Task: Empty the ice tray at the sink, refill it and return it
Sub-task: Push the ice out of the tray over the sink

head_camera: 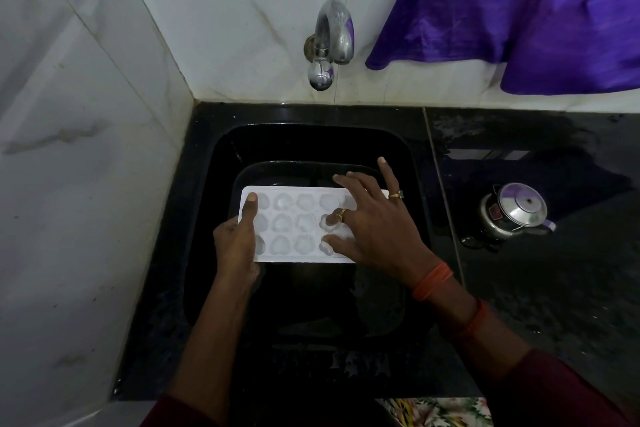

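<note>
Tray (294,218): right end hidden under right hand (377,229), fingers spread, tips pressing cells. Left hand (235,243) grips left edge w/ thumb on top, other fingers unseen

White plastic tray (294,191), glossy sink (221,156)
</note>
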A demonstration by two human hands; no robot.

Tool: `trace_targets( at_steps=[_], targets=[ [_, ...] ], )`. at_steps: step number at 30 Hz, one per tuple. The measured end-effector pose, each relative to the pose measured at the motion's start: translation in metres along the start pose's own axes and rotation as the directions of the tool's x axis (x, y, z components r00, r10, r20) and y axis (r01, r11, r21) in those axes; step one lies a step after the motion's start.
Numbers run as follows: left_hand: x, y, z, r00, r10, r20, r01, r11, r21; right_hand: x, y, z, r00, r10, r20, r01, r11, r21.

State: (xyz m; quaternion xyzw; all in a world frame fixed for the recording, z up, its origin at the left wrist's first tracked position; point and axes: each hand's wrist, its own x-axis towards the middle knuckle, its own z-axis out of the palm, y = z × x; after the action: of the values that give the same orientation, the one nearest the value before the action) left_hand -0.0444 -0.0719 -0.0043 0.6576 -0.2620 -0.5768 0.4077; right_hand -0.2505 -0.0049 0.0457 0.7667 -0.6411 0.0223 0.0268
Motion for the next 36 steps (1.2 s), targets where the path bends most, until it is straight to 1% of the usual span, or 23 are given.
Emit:
trace_targets(
  at_steps=[3,5,11,17,24,29,36],
  targets=[
    [0.0,0.002,0.002,1.0,0.007,-0.014,-0.007,1.0,-0.004,0.001,0.001,0.002,0.997,-0.001,-0.08,0.002,1.0,0.016],
    [0.0,0.002,0.002,1.0,0.012,-0.016,-0.013,1.0,-0.006,0.002,0.001,0.002,0.994,-0.011,-0.106,0.012,1.0,0.008],
    [0.002,0.001,0.001,1.0,0.015,-0.019,-0.015,1.0,0.002,0.004,0.003,0.004,0.994,-0.081,-0.077,0.075,0.994,-0.081],
    [0.004,0.0,0.001,1.0,0.012,-0.02,-0.012,1.0,0.004,0.006,0.003,0.004,0.992,-0.054,-0.112,0.051,0.998,-0.03],
    [0.008,0.0,0.001,1.0,-0.011,-0.02,0.011,1.0,0.017,0.007,0.001,0.004,0.997,-0.073,-0.018,0.072,0.995,-0.063],
    [0.008,0.001,0.002,1.0,-0.001,-0.027,0.002,1.0,0.011,0.01,-0.003,0.001,0.997,-0.08,-0.016,0.079,0.996,-0.032],
    [0.008,0.003,0.004,1.0,0.0,-0.028,0.0,1.0,-0.002,0.014,-0.005,-0.007,0.993,-0.086,0.076,0.095,0.989,-0.113]
  ],
)
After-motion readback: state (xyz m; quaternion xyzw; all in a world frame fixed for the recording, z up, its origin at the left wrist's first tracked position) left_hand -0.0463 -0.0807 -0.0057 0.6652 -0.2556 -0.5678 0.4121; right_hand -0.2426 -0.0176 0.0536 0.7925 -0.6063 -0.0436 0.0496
